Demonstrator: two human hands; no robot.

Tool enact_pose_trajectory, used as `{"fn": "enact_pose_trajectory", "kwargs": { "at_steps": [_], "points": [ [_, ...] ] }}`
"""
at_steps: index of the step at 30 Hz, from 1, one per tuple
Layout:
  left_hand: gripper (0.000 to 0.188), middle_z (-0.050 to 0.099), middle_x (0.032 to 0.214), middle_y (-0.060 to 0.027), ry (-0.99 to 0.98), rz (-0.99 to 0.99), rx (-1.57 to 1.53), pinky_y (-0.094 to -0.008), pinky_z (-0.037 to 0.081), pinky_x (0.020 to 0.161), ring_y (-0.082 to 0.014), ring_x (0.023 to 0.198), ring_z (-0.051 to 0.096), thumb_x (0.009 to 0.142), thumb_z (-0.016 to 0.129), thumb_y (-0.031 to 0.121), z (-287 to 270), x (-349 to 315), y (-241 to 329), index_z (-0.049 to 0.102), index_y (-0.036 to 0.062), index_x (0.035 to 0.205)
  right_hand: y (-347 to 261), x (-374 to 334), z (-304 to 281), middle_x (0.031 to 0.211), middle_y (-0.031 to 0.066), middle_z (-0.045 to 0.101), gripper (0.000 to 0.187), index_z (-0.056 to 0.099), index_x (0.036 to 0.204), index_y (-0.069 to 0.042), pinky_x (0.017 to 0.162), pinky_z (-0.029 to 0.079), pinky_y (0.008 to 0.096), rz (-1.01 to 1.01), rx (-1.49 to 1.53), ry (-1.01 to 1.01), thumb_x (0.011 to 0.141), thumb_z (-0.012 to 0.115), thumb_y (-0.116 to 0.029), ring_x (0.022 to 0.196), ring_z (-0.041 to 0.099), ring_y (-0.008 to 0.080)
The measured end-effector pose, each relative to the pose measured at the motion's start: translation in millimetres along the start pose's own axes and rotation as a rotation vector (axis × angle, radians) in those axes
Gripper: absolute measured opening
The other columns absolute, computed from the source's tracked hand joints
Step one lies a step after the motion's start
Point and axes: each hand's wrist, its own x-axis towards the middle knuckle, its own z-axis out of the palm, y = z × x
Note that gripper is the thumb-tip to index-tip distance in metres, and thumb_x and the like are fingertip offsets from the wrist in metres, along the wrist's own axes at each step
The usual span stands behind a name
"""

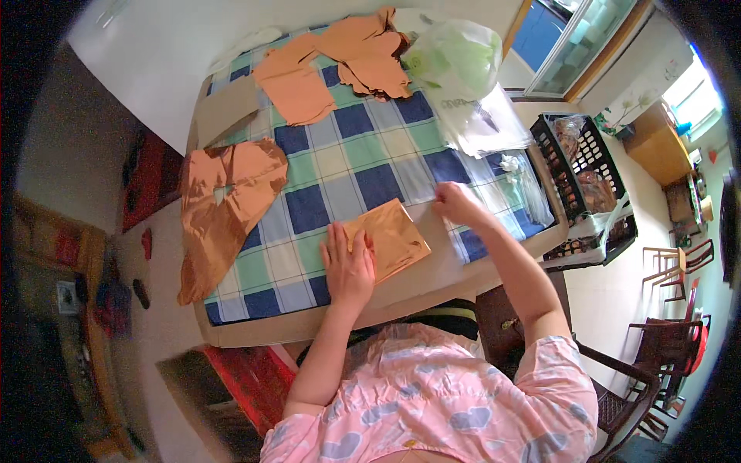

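Observation:
A folded packet of shiny orange-gold fabric (401,235) lies near the front edge of the checked cloth (332,163). Flat on its left side rests my left hand (349,264), fingers extended and pressing down. To the right of the packet, apart from it, my right hand (461,204) is closed, with the fingers curled under. Whether anything is pinched in it is hidden. More orange fabric (231,185) droops over the left edge of the table, and another spread of orange pieces (332,62) lies at the far side.
Clear plastic bags (486,123) are stacked at the far right, beside a bulging bag with green on it (455,58). A cardboard sheet (224,112) lies at far left. Black crates (587,177) holding wrapped goods stand right of the table, and a dark chair (625,382) stands near right.

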Motion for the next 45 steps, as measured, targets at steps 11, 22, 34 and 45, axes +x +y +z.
{"fn": "enact_pose_trajectory", "kwargs": {
  "at_steps": [11,22,34,45],
  "points": [
    [0.042,0.032,0.147,-0.0285,0.009,-0.005,-0.021,-0.0582,0.021,0.112,-0.044,0.139,0.027,0.092,0.052,0.018,-1,1,1,0.047,0.0065,0.132,67,-12,-95,0.077,0.0272,0.061,0.017,0.052,0.095,-0.004,0.059,0.046,0.0522,0.342,-0.298,0.735,0.093,0.053,-0.021,0.078,0.062,0.0465],
    [0.043,0.034,0.144,-0.0299,0.043,0.021,-0.014,-0.0575,0.023,0.111,-0.0446,0.137,0.029,0.093,0.052,0.019,-1,-2,-9,0.046,0.007,0.133,-39,38,30,0.068,0.0169,0.057,0.008,0.051,0.089,-0.001,0.056,0.045,0.0361,-0.428,0.377,0.283,0.086,0.058,-0.005,0.056,0.05,0.0271],
    [0.05,0.025,0.15,-0.0278,-0.103,0.077,-0.089,-0.0533,0.02,0.115,-0.0461,0.139,0.023,0.092,0.049,0.013,-1,26,-53,0.038,0.0055,0.141,-81,8,50,0.076,0.0167,0.064,0.018,0.051,0.101,-0.003,0.065,0.05,0.0349,-0.023,0.462,0.397,0.088,0.06,-0.011,0.07,0.064,0.025],
    [0.045,0.028,0.149,-0.0276,-0.112,0.053,-0.011,-0.0545,0.023,0.113,-0.0436,0.139,0.026,0.091,0.054,0.015,-7,24,-42,0.046,0.0046,0.134,-72,20,61,0.079,0.0112,0.066,0.023,0.053,0.108,-0.003,0.065,0.051,0.0311,-0.107,0.582,0.359,0.087,0.06,-0.008,0.07,0.061,0.0148]
  ]
}}
